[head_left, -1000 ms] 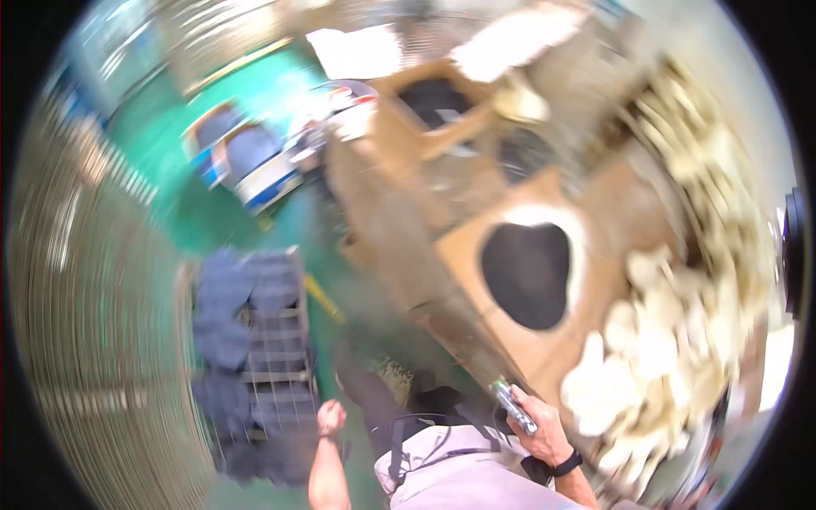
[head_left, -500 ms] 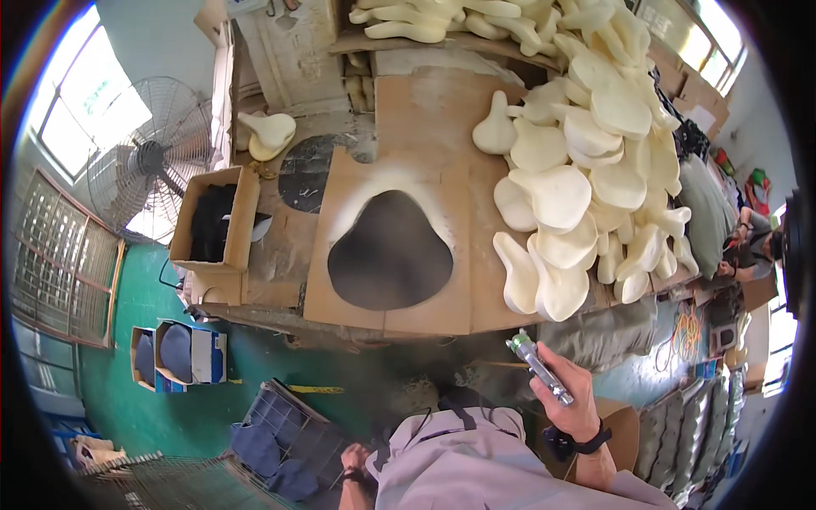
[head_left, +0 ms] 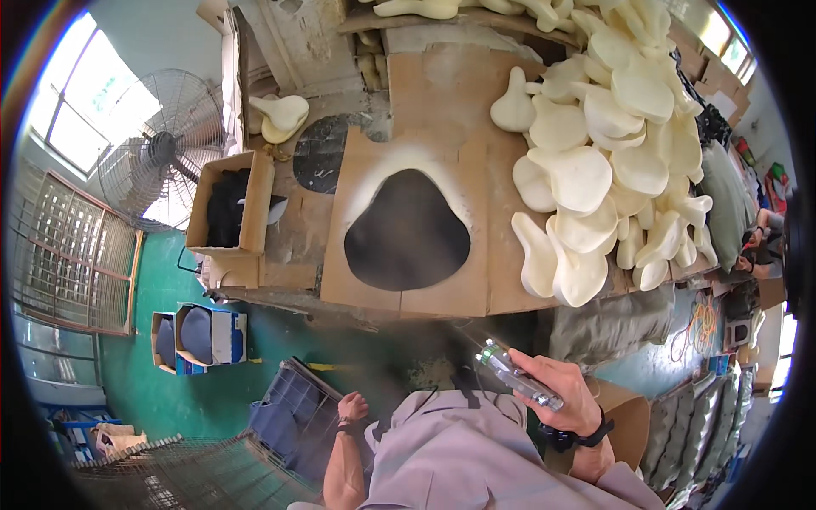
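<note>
My right hand [head_left: 563, 393] is wrapped round a metal spray gun [head_left: 515, 374], held in front of my body below the table edge. The gun's nozzle end points up and left. On a cardboard sheet [head_left: 476, 280] lies a dark, rounded-triangular saddle-shaped piece [head_left: 408, 238], with a whitish band along its upper edges. Fingers curled and apparently holding nothing, my left hand [head_left: 353, 406] is beside my left side, apart from the table. Pale foam bicycle saddles [head_left: 578, 180] are heaped on the right of the table.
An open carton [head_left: 255, 208] with black material stands at the table's left, near a wire fan [head_left: 160, 149]. A crate with dark cloth pieces [head_left: 289, 416] is by my left arm. Another box [head_left: 238, 336] sits on the green floor. Someone works at far right.
My right hand has moved left with the spray gun, nearer the middle of my body. My left hand has come forward. The view has shifted slightly, and the dark piece lies as before.
</note>
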Available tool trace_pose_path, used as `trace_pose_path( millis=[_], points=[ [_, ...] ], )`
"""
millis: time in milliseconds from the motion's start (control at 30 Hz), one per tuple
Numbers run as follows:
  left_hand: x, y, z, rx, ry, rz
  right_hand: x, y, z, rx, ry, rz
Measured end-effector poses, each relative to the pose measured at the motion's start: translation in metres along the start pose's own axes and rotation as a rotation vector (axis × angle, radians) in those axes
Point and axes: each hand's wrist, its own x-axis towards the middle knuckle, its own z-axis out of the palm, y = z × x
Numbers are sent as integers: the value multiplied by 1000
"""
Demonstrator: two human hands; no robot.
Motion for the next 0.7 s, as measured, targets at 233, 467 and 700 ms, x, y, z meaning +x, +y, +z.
trace_pose_path(
  millis=[233, 467, 700],
  points=[
    [8, -11, 6, 603, 137, 304, -21, 11, -14, -20, -16, 81],
    [18, 116, 171, 1381, 188, 836, -40, 24, -24, -5, 102, 217],
    [53, 166, 317, 1598, 121, 1141, -47, 32, -31, 10, 270, 276]
  ],
)
